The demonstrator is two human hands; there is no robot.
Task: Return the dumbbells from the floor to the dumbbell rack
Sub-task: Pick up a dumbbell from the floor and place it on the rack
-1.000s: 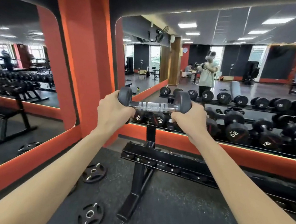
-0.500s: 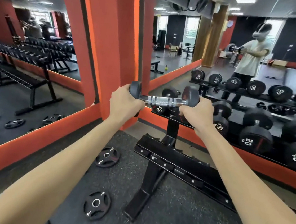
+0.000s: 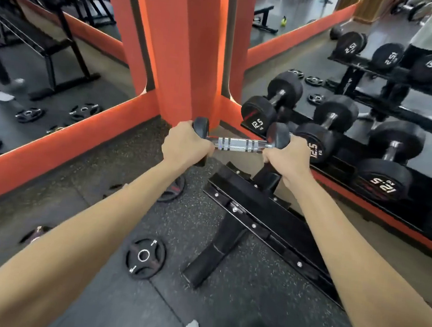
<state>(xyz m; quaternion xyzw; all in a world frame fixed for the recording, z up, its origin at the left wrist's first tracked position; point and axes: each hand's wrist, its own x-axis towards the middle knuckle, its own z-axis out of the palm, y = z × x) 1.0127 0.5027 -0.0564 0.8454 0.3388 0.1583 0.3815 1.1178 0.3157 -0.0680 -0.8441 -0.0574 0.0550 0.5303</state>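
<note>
Gripping dumbbell by both ends, left hand, right hand (handle bare), above rack base.

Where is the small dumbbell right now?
In the head view's centre, the small dumbbell is held off the floor, left hand and right hand gripping its ends, beside the rack's 12.5 dumbbells.

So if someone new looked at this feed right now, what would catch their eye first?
First, the small dumbbell held out at centre frame, left hand and right hand each gripping an end, chrome handle bare between them. Behind it, the bright orange pillar between the mirrors. To the right, the rack carries black dumbbells marked 12.5, and a weight plate lies on the floor below.
</note>
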